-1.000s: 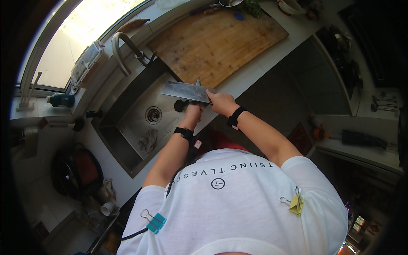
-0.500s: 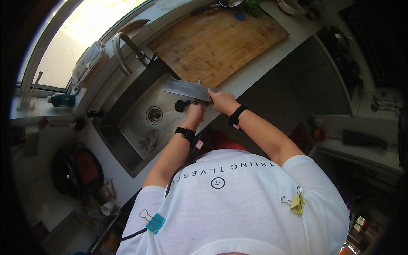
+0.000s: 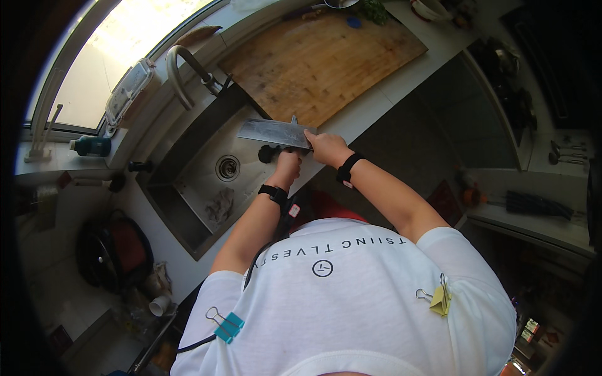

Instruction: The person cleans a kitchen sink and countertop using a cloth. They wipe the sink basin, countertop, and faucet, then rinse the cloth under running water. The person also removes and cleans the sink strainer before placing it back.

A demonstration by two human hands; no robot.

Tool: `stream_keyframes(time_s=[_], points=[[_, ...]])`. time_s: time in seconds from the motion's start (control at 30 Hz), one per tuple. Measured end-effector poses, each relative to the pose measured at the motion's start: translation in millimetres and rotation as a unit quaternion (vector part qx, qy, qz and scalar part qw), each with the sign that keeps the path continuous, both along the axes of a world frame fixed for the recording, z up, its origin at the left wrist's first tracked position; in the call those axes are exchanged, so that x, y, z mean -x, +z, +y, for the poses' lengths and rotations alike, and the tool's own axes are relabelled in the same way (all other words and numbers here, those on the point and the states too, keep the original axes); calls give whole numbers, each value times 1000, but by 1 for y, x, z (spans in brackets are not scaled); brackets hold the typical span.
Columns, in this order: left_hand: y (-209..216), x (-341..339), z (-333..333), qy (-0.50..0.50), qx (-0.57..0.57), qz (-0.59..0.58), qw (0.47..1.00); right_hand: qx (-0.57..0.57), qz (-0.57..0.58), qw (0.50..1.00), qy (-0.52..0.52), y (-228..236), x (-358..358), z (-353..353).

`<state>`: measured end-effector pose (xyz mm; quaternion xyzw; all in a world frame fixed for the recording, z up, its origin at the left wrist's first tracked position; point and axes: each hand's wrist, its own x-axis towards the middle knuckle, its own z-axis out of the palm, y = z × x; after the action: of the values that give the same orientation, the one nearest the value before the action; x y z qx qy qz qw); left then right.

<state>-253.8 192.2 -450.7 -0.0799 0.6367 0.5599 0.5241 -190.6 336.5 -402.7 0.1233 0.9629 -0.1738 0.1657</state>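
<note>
My right hand [image 3: 330, 149] is closed round the handle of a wide-bladed cleaver [image 3: 269, 132]. Its blade points left over the near right part of the sink [image 3: 195, 188]. Just below the blade, my left hand [image 3: 289, 164] forms a fist round a black tool with a knobbed end [image 3: 268, 153]; my fingers and the blade cover much of it, so its kind does not show. A small grey piece [image 3: 294, 120] sticks up past the blade's far edge; what it belongs to is unclear.
A large wooden cutting board [image 3: 326, 66] lies beyond the sink's right end. The curved faucet [image 3: 179, 75] rises behind the basin. A crumpled cloth-like thing [image 3: 219, 205] lies in the basin near the drain [image 3: 227, 168]. A green bottle [image 3: 91, 146] lies by the window.
The cleaver has shifted very slightly to the left along with my right hand. My left hand keeps its hold on the black tool in nearly the same place.
</note>
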Motion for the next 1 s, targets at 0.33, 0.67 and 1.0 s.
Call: stream_keyframes(time_s=[0.33,0.67,1.0], points=[[-9,2,-4,8,-2,-4,1000,13,84,995,-43,-4,-2,5],[-13,2,-4,9,-10,-19,1000,19,50,998,-33,-9,-1,8],[-5,-3,1,34,11,-11,999,23,52,996,-64,-3,-4,-1]])
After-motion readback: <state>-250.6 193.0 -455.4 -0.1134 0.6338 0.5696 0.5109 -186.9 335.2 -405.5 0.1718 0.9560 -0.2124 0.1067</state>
